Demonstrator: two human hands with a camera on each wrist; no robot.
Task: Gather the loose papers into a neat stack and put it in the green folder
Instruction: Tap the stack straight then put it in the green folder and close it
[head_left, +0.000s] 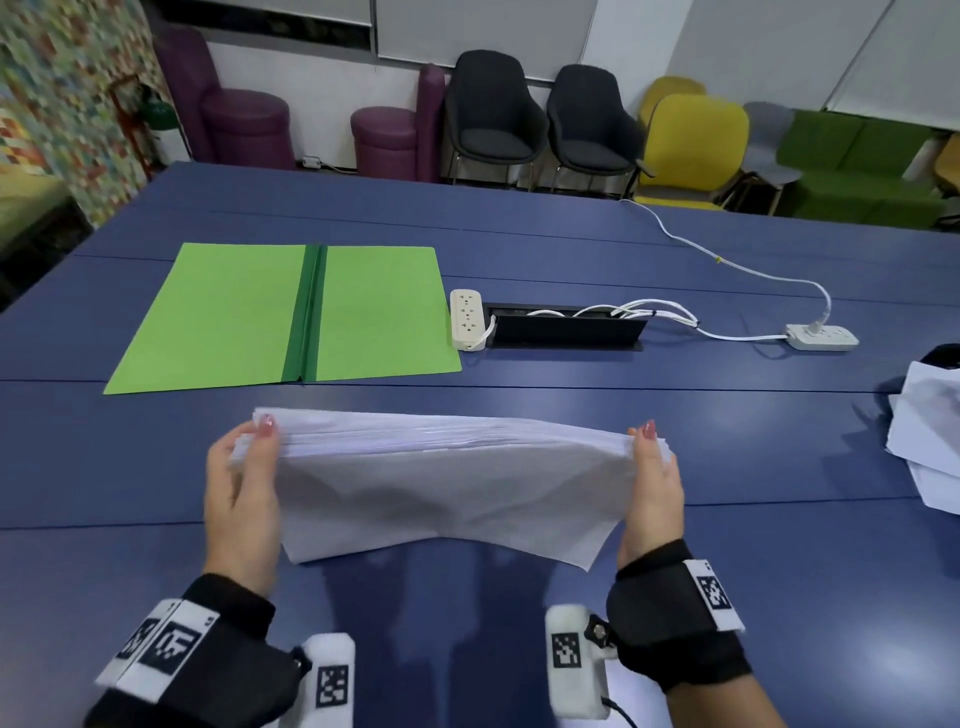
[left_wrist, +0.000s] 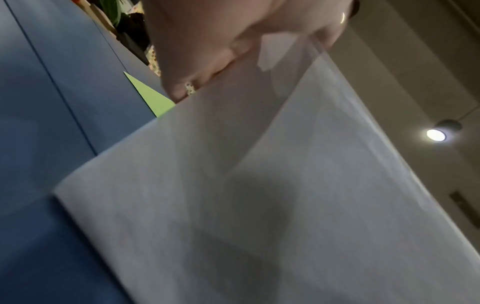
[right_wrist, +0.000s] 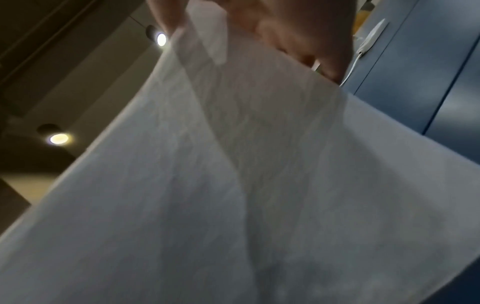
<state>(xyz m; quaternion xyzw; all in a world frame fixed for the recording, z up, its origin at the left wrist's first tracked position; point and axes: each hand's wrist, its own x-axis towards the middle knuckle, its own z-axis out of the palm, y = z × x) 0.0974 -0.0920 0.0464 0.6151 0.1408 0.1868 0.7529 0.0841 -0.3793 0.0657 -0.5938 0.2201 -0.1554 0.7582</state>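
I hold a stack of white papers (head_left: 447, 483) upright on its long edge over the blue table (head_left: 675, 597), its top edges fanned slightly. My left hand (head_left: 244, 467) grips the stack's left end and my right hand (head_left: 652, 467) grips its right end, thumbs on my side. The green folder (head_left: 280, 312) lies open and flat on the table beyond the stack, to the left. In the left wrist view the papers (left_wrist: 259, 205) fill the frame below my fingers (left_wrist: 207, 51), with a folder corner (left_wrist: 153, 98) showing. The right wrist view shows the sheets (right_wrist: 233, 185) under my fingers (right_wrist: 298, 30).
More white papers (head_left: 930, 436) lie loose at the table's right edge. A white power strip (head_left: 466, 318) and a black cable box (head_left: 566, 327) sit right of the folder; a second strip (head_left: 821, 336) with its cord lies farther right. Chairs stand behind the table.
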